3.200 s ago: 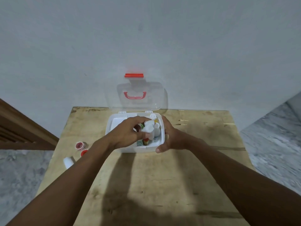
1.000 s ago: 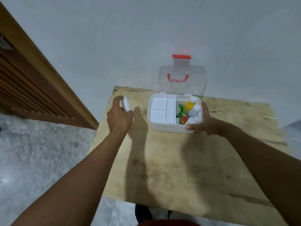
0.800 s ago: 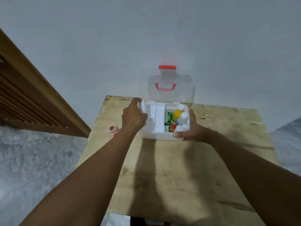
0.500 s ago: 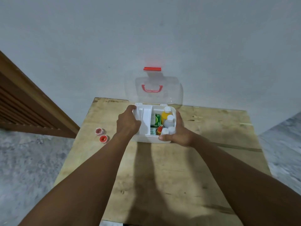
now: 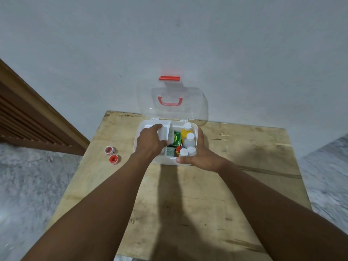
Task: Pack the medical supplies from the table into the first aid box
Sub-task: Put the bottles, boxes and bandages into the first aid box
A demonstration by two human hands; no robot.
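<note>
Fig. Head view, looking down on a plywood table (image 5: 188, 204) set against a grey wall.

(a) The first aid box (image 5: 165, 162), white base, sits at frame ctr near the table's far edge. Its clear lid (image 5: 150, 102) stands open against the wall, w/ a red handle (image 5: 170, 101) and a red latch (image 5: 169, 78) at the top.

(b) L hand (image 5: 149, 142) lies over the white inner tray (image 5: 164, 130) in the box's left half. Fingers are curled down onto the tray, index toward the far rim, thumb at the tray's right wall. Whether they clamp the tray or something beneath the palm: cannot tell.

(c) R hand (image 5: 201, 155) grips the box's near right corner, thumb along the front wall, fingers together up the right side wall.

(d) The box's right half holds a yellow bottle (image 5: 185, 131) w/ a white cap and a white bottle (image 5: 189, 141), both upright. Two small white caps (image 5: 183, 152) sit nearest the thumb. Beside them are a green carton (image 5: 177, 138), a second green pack (image 5: 170, 152) and a red-capped item (image 5: 178, 149).

(e) Two red-and-white tape rolls (image 5: 113, 159) lie on the table at ctr left, well apart from the box.

(f) A slatted wooden door (image 5: 28, 119) is at the left edge, w/ marbled floor (image 5: 28, 185) below it.
</note>
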